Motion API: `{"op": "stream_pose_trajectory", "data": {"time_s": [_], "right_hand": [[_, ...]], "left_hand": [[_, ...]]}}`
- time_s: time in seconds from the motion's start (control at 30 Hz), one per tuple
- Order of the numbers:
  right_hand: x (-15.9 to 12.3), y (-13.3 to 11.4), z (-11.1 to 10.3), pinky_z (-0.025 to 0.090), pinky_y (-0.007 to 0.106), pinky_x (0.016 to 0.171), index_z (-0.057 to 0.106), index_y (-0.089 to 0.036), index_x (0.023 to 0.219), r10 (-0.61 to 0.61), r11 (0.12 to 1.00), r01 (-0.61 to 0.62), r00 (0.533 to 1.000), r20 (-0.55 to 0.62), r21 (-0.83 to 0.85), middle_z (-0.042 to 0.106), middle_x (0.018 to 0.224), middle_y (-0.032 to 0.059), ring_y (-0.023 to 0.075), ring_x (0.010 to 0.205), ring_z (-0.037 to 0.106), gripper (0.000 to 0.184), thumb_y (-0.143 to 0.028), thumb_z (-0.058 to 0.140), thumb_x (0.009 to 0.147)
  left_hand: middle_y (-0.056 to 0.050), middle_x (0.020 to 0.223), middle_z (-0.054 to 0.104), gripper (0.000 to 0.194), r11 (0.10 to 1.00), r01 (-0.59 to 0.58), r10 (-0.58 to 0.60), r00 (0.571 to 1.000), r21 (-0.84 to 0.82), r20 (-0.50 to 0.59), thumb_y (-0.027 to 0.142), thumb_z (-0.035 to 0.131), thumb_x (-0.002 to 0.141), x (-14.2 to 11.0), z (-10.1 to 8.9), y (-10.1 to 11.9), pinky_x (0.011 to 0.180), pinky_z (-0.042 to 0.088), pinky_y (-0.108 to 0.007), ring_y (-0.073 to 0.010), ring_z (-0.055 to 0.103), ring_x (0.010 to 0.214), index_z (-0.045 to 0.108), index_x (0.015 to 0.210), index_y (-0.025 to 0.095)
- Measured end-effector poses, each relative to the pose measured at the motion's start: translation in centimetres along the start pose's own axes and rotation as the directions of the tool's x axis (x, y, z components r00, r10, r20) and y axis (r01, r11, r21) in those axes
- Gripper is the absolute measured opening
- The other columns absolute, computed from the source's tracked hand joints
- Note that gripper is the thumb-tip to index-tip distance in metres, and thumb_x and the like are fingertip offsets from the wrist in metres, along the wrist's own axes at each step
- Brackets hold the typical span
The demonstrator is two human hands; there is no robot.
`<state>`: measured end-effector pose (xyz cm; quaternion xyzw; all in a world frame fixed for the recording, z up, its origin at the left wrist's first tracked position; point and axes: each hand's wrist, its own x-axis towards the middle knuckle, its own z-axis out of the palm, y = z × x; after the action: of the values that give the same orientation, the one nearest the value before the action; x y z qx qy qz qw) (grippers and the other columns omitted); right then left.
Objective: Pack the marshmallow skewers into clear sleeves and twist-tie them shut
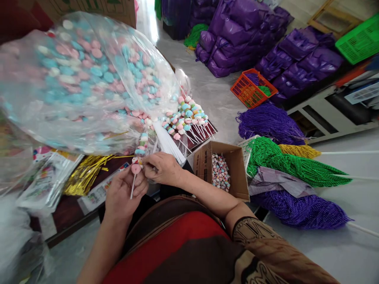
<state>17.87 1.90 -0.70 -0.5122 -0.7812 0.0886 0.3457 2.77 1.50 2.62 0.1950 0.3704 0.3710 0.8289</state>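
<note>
A marshmallow skewer (141,150) with blue, white, pink and green pieces stands upright over the near edge of the table, its white stick pointing down. My left hand (126,191) is closed around its lower part, near a round pink piece. Beside it, my right hand (164,167) has its fingertips pinched together close against the lower pieces; what they hold is hidden. Just beyond, a large clear plastic bag (97,122) bulges with pink, blue and white marshmallows. Several finished-looking skewers (189,114) lie in a pile to the right, near loose white sticks (170,144).
Gold twist ties (85,173) and printed clear packets (51,177) lie left on the table. An open cardboard box (239,169) of small wrapped pieces stands right. Beyond it are green bead strands (296,165), an orange basket (251,92) and stacked purple bags (233,39).
</note>
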Motion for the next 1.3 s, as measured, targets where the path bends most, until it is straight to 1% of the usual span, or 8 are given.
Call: {"op": "stream_pose_trajectory", "data": {"time_s": [0.2,0.3,0.4,0.53,0.7,0.87,1.1,1.3], "right_hand": [[-0.6,-0.5,-1.3,0.055,0.026,0.079,0.069,-0.020,0.098,-0.010,0.993,0.019,0.997,-0.076,0.118,0.077,0.087,0.0046,0.0150,0.082,0.072,0.020,-0.016,0.050,0.093],[-0.7,-0.2,-2.0,0.054,0.024,0.073,0.069,-0.021,0.094,-0.119,0.988,0.126,0.989,-0.086,0.084,0.076,0.080,0.0023,0.0135,0.074,0.070,0.018,-0.017,0.051,0.094],[-0.5,0.1,-2.4,0.052,0.024,0.067,0.067,-0.021,0.091,-0.237,0.971,0.239,0.968,-0.082,0.014,0.072,0.072,0.0000,0.0128,0.066,0.067,0.017,-0.016,0.052,0.094],[-0.7,0.1,-1.9,0.050,0.025,0.065,0.066,-0.022,0.089,-0.290,0.957,0.286,0.952,-0.101,-0.054,0.070,0.069,-0.0011,0.0134,0.064,0.065,0.016,-0.014,0.053,0.093],[-1.1,0.1,-1.1,0.052,0.026,0.065,0.065,-0.023,0.086,-0.220,0.975,0.217,0.973,-0.075,-0.048,0.070,0.067,-0.0003,0.0149,0.064,0.067,0.018,-0.016,0.051,0.093],[-1.1,-0.8,-1.7,0.058,0.025,0.072,0.066,-0.022,0.113,-0.022,0.995,0.024,1.000,-0.022,0.100,0.080,0.093,0.0037,0.0148,0.078,0.075,0.019,-0.025,0.055,0.098],[-1.4,-0.6,-1.5,0.059,0.027,0.073,0.072,-0.022,0.105,-0.041,0.998,0.039,0.999,-0.034,-0.039,0.082,0.090,0.0051,0.0172,0.080,0.077,0.019,-0.023,0.054,0.098],[-1.5,-0.4,-1.5,0.054,0.024,0.066,0.072,-0.022,0.096,-0.091,0.991,0.080,0.991,-0.095,-0.109,0.080,0.082,0.0031,0.0152,0.071,0.074,0.017,-0.020,0.055,0.096]], "left_hand": [[0.011,0.050,0.050,0.035,0.998,0.062,-0.061,0.998,-0.029,0.030,0.034,0.083,0.077,-0.7,0.7,-0.6,0.031,0.024,-0.014,-0.0024,0.036,0.030,0.051,0.079,0.019],[0.011,0.051,0.053,0.039,0.999,0.025,-0.022,0.998,-0.048,0.056,0.035,0.084,0.074,-0.4,0.6,-1.2,0.030,0.025,-0.015,-0.0050,0.041,0.030,0.049,0.083,0.021],[0.012,0.048,0.051,0.034,0.997,-0.032,0.032,0.999,-0.076,0.005,0.030,0.079,0.075,-0.4,0.5,-1.7,0.031,0.025,-0.015,-0.0043,0.040,0.030,0.047,0.085,0.022],[0.014,0.045,0.047,0.030,0.989,-0.129,0.123,0.989,-0.069,-0.087,0.026,0.072,0.074,-0.7,1.0,-2.2,0.033,0.021,-0.014,-0.0022,0.031,0.029,0.044,0.085,0.023],[0.016,0.046,0.043,0.031,0.974,-0.225,0.223,0.954,0.013,-0.199,0.029,0.070,0.075,-0.6,1.0,-2.3,0.034,0.017,-0.015,-0.0024,0.027,0.031,0.045,0.093,0.024],[0.015,0.050,0.043,0.031,0.977,-0.192,0.208,0.957,0.095,-0.201,0.033,0.071,0.079,-0.5,0.5,-2.2,0.036,0.015,-0.016,-0.0024,0.027,0.034,0.047,0.097,0.023],[0.012,0.052,0.046,0.029,0.991,-0.135,0.136,0.985,0.014,-0.102,0.031,0.065,0.075,-1.1,0.6,-1.7,0.037,0.017,-0.017,-0.0033,0.029,0.034,0.051,0.099,0.021],[0.012,0.053,0.044,0.025,0.993,-0.118,0.120,0.986,0.023,-0.114,0.030,0.067,0.080,-1.2,0.9,-1.8,0.037,0.015,-0.015,-0.0024,0.027,0.036,0.051,0.098,0.021]]}}
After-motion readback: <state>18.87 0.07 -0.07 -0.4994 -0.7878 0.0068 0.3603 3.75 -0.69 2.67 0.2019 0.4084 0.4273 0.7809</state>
